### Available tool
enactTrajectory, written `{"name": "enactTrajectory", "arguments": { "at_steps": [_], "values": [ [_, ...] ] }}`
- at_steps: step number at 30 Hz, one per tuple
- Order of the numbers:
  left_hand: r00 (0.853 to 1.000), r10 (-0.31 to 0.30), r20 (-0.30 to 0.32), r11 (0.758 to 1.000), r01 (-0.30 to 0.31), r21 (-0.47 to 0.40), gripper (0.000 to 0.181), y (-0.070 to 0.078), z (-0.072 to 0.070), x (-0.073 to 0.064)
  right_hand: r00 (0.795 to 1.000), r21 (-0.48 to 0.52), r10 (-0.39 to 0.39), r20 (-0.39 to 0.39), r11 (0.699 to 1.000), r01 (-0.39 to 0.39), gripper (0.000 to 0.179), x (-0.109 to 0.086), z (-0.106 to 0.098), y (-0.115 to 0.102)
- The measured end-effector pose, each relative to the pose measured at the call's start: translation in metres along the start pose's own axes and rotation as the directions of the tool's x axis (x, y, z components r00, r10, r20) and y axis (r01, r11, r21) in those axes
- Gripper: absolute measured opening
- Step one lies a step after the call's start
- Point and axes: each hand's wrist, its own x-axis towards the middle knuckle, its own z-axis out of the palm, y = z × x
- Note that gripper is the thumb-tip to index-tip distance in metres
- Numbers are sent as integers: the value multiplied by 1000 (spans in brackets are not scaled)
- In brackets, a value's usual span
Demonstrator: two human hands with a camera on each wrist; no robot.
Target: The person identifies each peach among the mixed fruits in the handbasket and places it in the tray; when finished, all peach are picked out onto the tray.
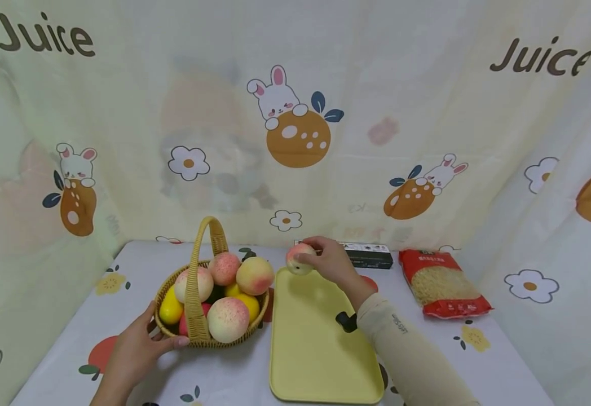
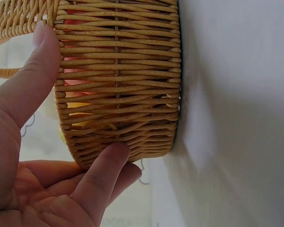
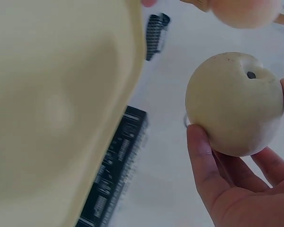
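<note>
Flower-printed white cloth [image 1: 234, 375] spreads beneath the left hand [image 1: 134, 352], which grips the wicker basket [image 2: 123, 90], thumb on its rim and fingers bent against the wall, while the right hand [image 1: 332, 261], fingers curved partway closed, holds a round peach [image 3: 232, 106] with no clear long axis. That peach lies at the right fingertips, well apart from the left hand, by the far end of the yellow tray [image 1: 321, 352], whose long axis runs back between the wrists; beyond sits a dark box [image 1: 370, 258]

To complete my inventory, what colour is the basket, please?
The basket is golden tan wicker, best seen in the left wrist view.
</note>
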Motion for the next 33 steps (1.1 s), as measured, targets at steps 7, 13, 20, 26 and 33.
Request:
{"name": "enactTrajectory", "arguments": {
  "at_steps": [7,13,20,26,33],
  "values": [
    [1000,14,-10,1000,-14,-4,150,2,-1,-2,999,-94,15,49,996,-10,50,3,21,10],
    [999,48,-19,999,-48,2,149,2,-2,-2,999,-135,-5,49,991,11,48,5,32,18],
    [1000,30,-7,1000,-30,4,150,2,-2,-1,999,-153,-7,48,988,14,49,6,36,25],
    [999,34,-5,999,-34,-4,149,0,-1,-1,998,-168,-1,66,986,12,48,6,38,28],
    [1000,31,1,999,-31,-8,149,-1,-1,-1,997,-177,-19,81,984,33,46,7,39,31]
  ]
}}
